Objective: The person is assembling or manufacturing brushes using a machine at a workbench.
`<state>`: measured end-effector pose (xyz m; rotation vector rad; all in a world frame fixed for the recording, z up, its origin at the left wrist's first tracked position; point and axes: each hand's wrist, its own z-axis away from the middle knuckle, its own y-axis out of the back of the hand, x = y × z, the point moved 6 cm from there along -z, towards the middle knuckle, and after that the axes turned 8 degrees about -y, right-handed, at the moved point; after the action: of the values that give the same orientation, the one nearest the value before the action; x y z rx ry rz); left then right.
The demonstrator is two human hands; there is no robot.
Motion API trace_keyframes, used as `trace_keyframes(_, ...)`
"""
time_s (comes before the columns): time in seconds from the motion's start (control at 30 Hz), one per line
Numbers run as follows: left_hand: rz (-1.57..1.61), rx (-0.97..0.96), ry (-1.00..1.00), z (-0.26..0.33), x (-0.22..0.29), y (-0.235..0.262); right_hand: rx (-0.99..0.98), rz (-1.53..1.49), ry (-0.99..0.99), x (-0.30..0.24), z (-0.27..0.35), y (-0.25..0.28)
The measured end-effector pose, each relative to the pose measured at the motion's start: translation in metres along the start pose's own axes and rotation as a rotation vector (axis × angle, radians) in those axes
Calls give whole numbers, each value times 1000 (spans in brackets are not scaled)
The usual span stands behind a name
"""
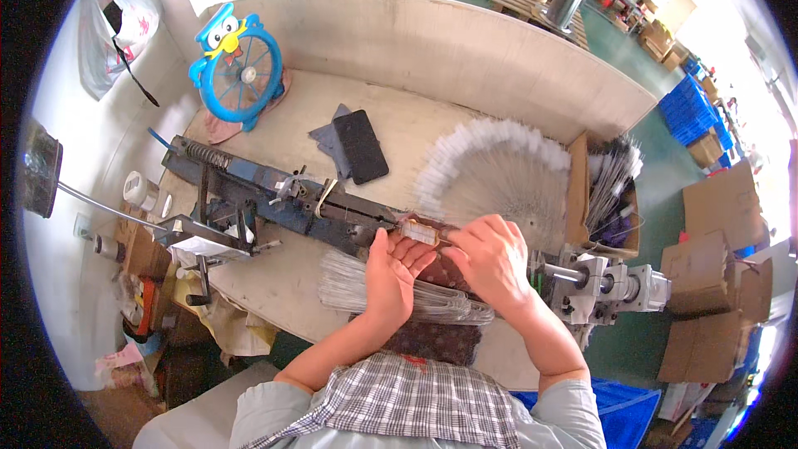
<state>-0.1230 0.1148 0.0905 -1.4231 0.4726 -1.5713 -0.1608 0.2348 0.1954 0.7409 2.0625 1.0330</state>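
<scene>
My left hand (392, 274) is turned palm up at the middle of the bench, fingers stretched and slightly curled, thumb raised. Just past its fingertips is a small whitish piece with an orange-yellow edge (419, 232), at the end of a long dark metal machine bed (349, 209). My right hand (497, 262) comes in from the other side, its thumb and fingers pinched together beside that piece. What the pinch holds is too small to make out. Under my wrists lies a bundle of thin looped wires (366, 287).
White-tipped wire brushes (499, 166) fan out at the right, beside a cardboard box (578, 191) of more brushes. A metal spindle unit (598, 283) stands right of my hand. A dark phone (360, 146) and a blue cartoon-duck fan (241, 75) sit farther back, before a low partition (349, 29).
</scene>
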Motion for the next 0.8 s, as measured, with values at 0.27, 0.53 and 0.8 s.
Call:
trace_keyframes(0.27,-171,-77,17,6,0,-6,-38,-23,-8,7,16,-7)
trace_keyframes(0.53,-350,-49,119,22,7,32,-259,-199,-127,23,49,-22)
trace_keyframes(0.8,-78,578,-335,30,177,265,-389,-55,-90,35,78,-50)
